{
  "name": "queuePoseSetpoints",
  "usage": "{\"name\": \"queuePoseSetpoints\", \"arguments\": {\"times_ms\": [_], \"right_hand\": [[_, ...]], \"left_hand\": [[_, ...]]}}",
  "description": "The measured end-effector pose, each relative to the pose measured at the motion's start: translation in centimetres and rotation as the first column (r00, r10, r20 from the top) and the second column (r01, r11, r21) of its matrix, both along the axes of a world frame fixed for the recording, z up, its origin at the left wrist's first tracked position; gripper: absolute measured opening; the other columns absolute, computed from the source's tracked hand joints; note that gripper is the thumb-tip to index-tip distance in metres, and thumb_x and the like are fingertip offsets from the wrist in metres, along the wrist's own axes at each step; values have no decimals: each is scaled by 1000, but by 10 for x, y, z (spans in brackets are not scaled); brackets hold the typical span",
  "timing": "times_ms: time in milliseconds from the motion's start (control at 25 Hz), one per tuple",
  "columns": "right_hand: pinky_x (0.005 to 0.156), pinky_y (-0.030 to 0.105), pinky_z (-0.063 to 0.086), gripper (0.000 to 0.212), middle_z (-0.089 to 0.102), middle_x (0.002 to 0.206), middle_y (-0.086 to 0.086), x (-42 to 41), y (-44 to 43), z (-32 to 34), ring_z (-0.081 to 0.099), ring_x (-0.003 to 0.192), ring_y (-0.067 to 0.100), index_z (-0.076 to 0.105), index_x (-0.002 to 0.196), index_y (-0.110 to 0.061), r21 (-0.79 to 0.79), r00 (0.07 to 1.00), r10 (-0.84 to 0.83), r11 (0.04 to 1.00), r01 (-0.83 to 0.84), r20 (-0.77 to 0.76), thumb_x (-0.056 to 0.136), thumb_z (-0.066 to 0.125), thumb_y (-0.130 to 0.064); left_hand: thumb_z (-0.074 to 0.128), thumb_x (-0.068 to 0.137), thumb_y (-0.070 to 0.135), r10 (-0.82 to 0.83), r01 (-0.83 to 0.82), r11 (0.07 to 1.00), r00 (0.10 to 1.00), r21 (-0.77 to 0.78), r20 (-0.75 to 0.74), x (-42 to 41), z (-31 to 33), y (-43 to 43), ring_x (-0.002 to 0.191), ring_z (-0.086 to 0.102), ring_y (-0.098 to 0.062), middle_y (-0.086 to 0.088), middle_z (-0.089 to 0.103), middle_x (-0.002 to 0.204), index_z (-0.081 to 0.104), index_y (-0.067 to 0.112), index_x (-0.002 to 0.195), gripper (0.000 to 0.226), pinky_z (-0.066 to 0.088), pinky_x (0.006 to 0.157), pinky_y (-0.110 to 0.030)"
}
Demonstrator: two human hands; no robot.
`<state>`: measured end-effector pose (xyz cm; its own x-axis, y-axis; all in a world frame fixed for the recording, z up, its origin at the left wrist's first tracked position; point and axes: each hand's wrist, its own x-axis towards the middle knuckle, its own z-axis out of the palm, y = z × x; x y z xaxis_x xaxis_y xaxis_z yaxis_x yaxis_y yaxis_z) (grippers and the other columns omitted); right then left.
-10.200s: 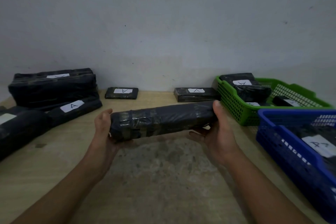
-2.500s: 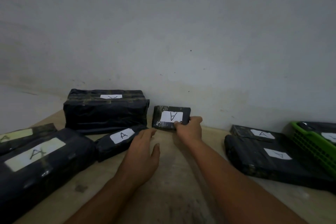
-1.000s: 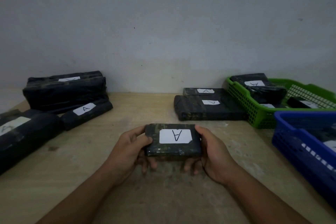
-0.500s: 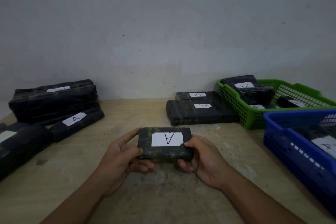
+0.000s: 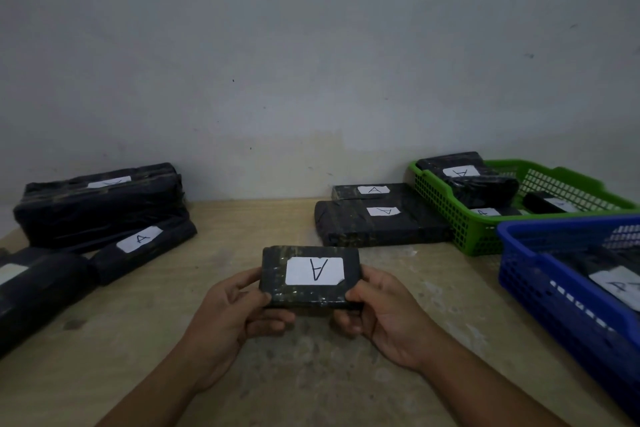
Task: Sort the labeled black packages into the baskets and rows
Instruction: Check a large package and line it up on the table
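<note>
Far out at nine o'clock, cut by the frame edge: a bulky black package (image 5: pixel 38 291), white label only partly in view. Beyond it at ten o'clock, a large wrapped package (image 5: pixel 100 204) against the wall, label on top, and just in front of that a slim package (image 5: pixel 143 246) marked A. All lying on the wooden table (image 5: pixel 311 385).

At seven o'clock of centre, left hand (image 5: pixel 225 319), thumb on the near top edge and fingers curled beneath, gripping the left end of a small black package (image 5: pixel 310 276). Held at six o'clock over the middle of the table, white label up, its A upside down to the wearer. At five o'clock, right hand (image 5: pixel 388 319), gripping the right end the same way, thumb over the near corner, fingers wrapped under.

At one o'clock of the held package, apart from it: a thick front package (image 5: pixel 381 224) and a flat back package (image 5: pixel 372 190), both labelled, one behind the other by the wall. Just beside them at two o'clock, a green basket (image 5: pixel 446 215) holding several labelled basket packages (image 5: pixel 481 185), one lying on others. At three o'clock and nearer, a blue basket (image 5: pixel 540 281) with a labelled parcel (image 5: pixel 616 284) inside, letter unclear.
</note>
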<state>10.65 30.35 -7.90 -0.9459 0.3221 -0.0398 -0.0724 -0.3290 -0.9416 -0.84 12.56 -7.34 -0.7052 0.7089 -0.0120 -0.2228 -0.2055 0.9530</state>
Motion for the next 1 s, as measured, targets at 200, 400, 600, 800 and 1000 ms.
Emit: {"name": "queuePoseSetpoints", "arguments": {"times_ms": [200, 400, 600, 800, 1000], "right_hand": [[37, 18, 33, 37, 68, 78, 10, 4, -1, 6, 53, 43, 18, 60, 122, -13, 76, 996, -34, 997, 28, 80, 92, 45, 3], [48, 23, 47, 39, 76, 87, -2, 10, -4, 15, 64, 58, 11, 66, 111, -28, 376, 979, -204, 906, 194, -13, 91, 58, 4], [61, 23, 48, 47, 74, 97, -1, 7, -1, 7, 63, 79, 15, 76, 92, -37, 520, 963, -263, 816, 254, -58, 90, 59, 7], [49, 33, 57, 39, 72, 102, 19, 1, -7, 6, 70, 70, 27, 52, 131, -10, -161, 989, -142, 978, 132, -52, 96, 42, 5], [54, 33, 59, 51, 66, 110, 32, 8, -8, 11, 72, 77, 40, 50, 130, -7, -203, 980, 177, 960, -192, -92, 79, 46, -15]], "left_hand": [[44, 90, -12, 10, -10, 1000, 1000, 18, -17, 1, -1, 1, 58, 71, -30, -28, 72, 85, 58, 12, 110, 34, 57, 47, -26], [51, 91, 9, -43, 43, 999, 999, -9, 11, -1, -4, 4, 76, 72, -34, -25, 71, 100, 56, 3, 124, 34, 61, 62, -31], [70, 64, 56, -74, 74, 997, 986, 3, 149, -4, -5, 4, 114, 62, -28, -14, 62, 126, 55, 5, 127, 82, 59, 80, -32], [90, 42, 12, -25, 22, 999, 997, 48, 73, -11, -17, 4, 109, 65, -28, -13, 61, 131, 47, 7, 137, 104, 58, 81, -34], [89, 52, 12, -38, 41, 991, 999, 127, -26, -9, -17, 7, 107, 66, -33, -17, 68, 117, 55, 3, 127, 83, 57, 83, -34]]}}
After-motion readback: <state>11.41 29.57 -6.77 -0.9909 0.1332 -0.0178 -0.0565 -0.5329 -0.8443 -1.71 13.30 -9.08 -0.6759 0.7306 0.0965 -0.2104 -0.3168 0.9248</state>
